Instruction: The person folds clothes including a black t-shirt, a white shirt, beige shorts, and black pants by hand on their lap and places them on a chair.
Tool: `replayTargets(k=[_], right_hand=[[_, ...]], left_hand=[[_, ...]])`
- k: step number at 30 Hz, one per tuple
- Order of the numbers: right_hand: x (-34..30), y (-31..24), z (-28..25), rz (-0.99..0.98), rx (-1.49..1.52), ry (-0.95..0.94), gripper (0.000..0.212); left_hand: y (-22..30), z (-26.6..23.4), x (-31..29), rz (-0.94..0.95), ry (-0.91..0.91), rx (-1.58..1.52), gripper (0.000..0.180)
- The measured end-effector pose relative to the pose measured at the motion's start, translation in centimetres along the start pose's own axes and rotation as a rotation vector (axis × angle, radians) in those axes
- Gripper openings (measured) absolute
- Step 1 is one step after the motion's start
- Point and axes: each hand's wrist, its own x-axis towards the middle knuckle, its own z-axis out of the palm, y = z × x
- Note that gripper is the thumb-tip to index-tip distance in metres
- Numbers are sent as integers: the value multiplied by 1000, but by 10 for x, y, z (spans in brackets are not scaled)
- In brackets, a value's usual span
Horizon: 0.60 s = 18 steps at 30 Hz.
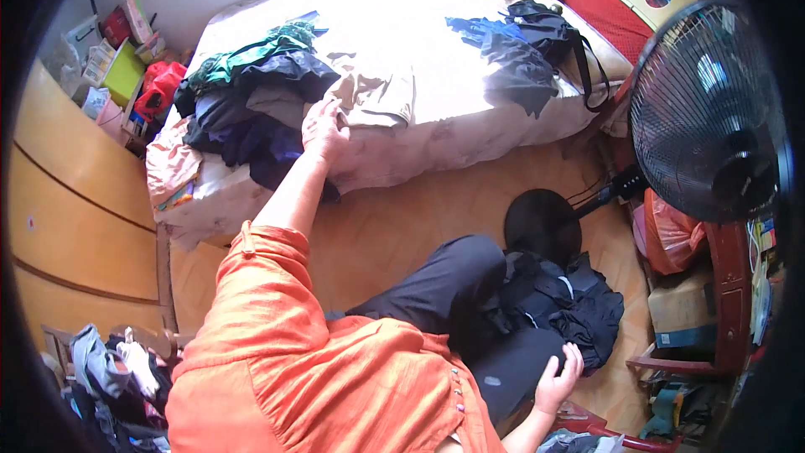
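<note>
My left hand (324,129) reaches out to the bed's near edge. It lies against the corner of a beige garment (379,94), right beside a heap of dark and green clothes (251,96). Whether its fingers grip the cloth cannot be told. My right hand (559,379) is low by my lap, its fingers curled on the edge of a black garment (563,302) bunched over my dark trouser leg (444,281). I wear an orange shirt (319,369).
The bed (436,130) has a white sheet and a second dark pile with a black strap bag (528,42). A black standing fan (704,109) is at the right, its base (541,222) on the wooden floor. Cluttered boxes and bags sit at the right, and clothes lie at the lower left (109,369).
</note>
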Motion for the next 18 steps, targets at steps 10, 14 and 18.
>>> replayTargets(k=[10, 14, 18], right_hand=[[12, -71, 68, -118, -102, -331, 21], [8, -74, 75, -6, -102, -405, 16], [2, -68, 94, 53, 105, -493, 15]], left_hand=[[16, 51, 38, 234, -192, 136, 89], [15, 49, 57, 217, -139, 255, 50], [-8, 78, 99, -16, -114, 1, 31]])
